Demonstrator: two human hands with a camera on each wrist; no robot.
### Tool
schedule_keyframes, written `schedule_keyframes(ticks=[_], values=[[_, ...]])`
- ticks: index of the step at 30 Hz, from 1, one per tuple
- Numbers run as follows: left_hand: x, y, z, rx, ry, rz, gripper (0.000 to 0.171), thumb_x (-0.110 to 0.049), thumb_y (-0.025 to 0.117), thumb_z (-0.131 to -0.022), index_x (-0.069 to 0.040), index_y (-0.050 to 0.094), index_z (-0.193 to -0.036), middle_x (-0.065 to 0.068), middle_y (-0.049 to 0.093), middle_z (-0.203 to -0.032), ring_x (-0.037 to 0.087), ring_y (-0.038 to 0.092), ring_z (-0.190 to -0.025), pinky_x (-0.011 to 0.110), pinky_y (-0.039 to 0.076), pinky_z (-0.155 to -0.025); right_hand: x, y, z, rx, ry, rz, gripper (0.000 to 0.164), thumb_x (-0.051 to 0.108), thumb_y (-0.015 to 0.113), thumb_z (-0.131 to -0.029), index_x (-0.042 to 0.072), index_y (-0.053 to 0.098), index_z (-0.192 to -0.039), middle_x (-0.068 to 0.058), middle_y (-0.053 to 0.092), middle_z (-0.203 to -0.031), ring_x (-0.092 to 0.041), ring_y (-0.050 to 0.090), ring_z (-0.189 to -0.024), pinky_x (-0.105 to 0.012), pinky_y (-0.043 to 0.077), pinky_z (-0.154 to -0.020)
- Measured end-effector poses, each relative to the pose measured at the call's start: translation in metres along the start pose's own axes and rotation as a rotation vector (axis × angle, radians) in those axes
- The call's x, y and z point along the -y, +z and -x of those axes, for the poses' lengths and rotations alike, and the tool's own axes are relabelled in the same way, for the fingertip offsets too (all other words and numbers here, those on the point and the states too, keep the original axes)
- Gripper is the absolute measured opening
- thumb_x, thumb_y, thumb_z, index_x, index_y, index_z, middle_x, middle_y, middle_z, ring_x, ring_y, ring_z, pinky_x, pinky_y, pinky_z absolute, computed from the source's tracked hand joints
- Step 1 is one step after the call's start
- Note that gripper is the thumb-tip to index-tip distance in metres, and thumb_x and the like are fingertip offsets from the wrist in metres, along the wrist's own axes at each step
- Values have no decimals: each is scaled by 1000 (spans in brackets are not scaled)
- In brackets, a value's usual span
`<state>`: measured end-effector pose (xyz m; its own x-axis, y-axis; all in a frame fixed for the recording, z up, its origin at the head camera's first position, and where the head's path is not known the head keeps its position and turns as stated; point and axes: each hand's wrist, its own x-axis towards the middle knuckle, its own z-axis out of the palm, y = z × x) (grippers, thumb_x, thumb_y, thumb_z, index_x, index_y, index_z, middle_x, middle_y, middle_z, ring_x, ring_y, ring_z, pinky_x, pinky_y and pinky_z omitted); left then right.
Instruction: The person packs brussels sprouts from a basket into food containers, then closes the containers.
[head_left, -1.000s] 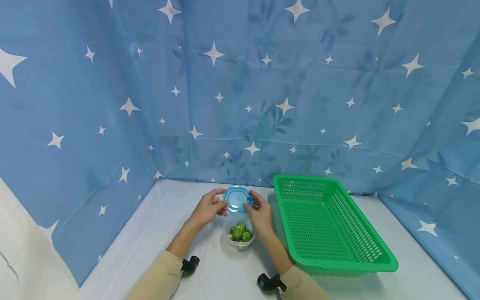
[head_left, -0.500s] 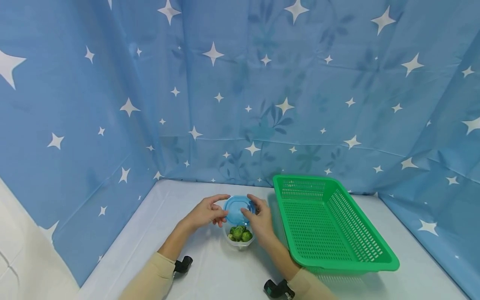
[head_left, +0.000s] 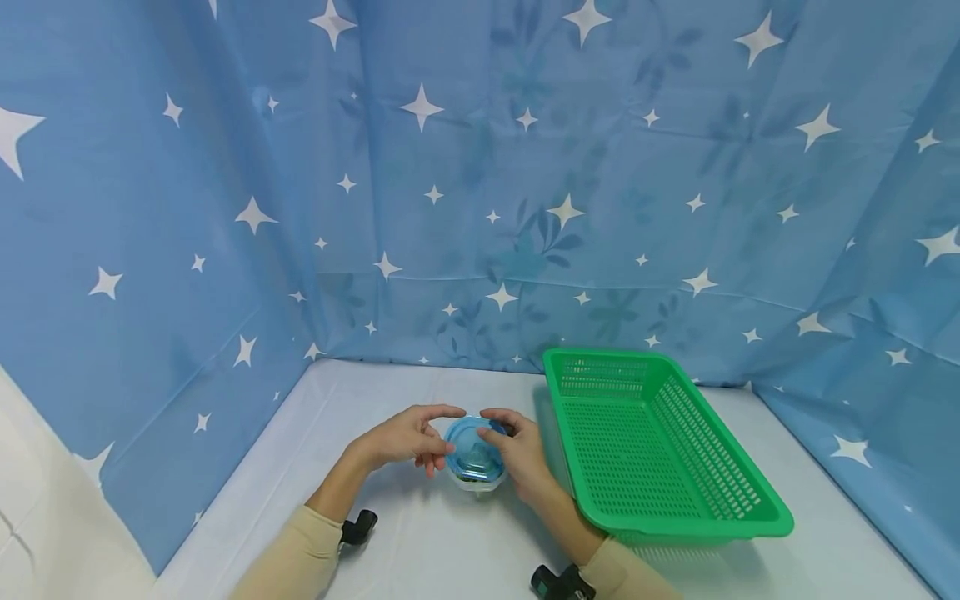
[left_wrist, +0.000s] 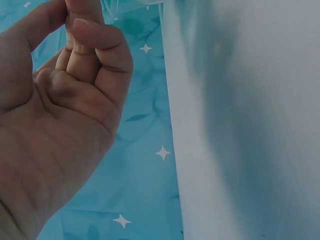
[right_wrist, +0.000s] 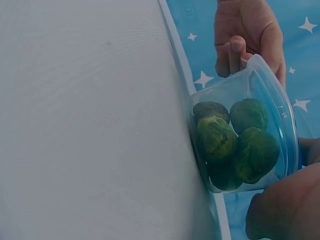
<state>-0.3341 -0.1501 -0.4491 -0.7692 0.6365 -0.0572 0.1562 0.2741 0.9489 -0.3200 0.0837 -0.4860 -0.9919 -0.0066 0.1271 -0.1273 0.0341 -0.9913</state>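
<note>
A blue lid (head_left: 474, 450) lies over a small clear food container (head_left: 477, 486) on the table. Through its wall, several green Brussels sprouts (right_wrist: 257, 155) show in the right wrist view. My left hand (head_left: 408, 439) grips the lid's left side between index finger and thumb. On the opposite side, my right hand (head_left: 522, 457) holds the lid, with its thumb across the top. Whether the rim is snapped down, I cannot tell. The left wrist view shows the left palm (left_wrist: 70, 115) and bent fingers, with the lid mostly outside the picture.
A large green plastic basket (head_left: 637, 533) with perforated walls stands to the right, close to my right forearm. White cloth covers the table (head_left: 360, 392). A blue curtain (head_left: 465, 233) with white stars hangs behind and at the sides.
Both hands have brought the blue lid down and towards me, from behind the container to over it. The sprouts, uncovered before, are now mostly under the lid in the head view.
</note>
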Motion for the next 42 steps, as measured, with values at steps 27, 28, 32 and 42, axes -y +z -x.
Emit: schedule_keyframes(ticks=[27, 28, 32, 42], values=[[0, -1, 2, 25, -35, -84, 64, -25, 81, -92, -17, 53, -149, 19, 73, -85, 40, 73, -82, 46, 60, -74, 2, 3, 2, 18, 118, 0, 22, 15, 73, -97, 0, 78, -112, -9, 74, -118, -21, 62, -116, -47, 47, -105], [1, -1, 2, 23, -33, -80, 64, -24, 82, -91, -16, 53, -148, 17, 73, -84, 41, 71, -80, 46, 60, -74, 3, 3, 2, 19, 118, 5, 22, 14, 72, -97, -1, 78, -112, -9, 74, -117, -22, 62, -116, -48, 46, -106], [4, -1, 0, 14, -30, -58, 65, -24, 84, -90, -16, 54, -147, 10, 71, -79, 42, 66, -75, 44, 59, -74, 3, 3, 2, 18, 120, 5, 22, 13, 71, -97, -2, 78, -112, -10, 75, -117, -23, 63, -118, -49, 47, -108], [11, -2, -3, 28, 17, -34, 66, -15, 83, -90, -4, 53, -149, 12, 70, -76, 22, 63, -67, 40, 58, -70, -6, 2, -1, 26, 98, -18, 26, 22, 75, -97, 3, 79, -114, -10, 76, -121, -19, 66, -118, -41, 53, -104]])
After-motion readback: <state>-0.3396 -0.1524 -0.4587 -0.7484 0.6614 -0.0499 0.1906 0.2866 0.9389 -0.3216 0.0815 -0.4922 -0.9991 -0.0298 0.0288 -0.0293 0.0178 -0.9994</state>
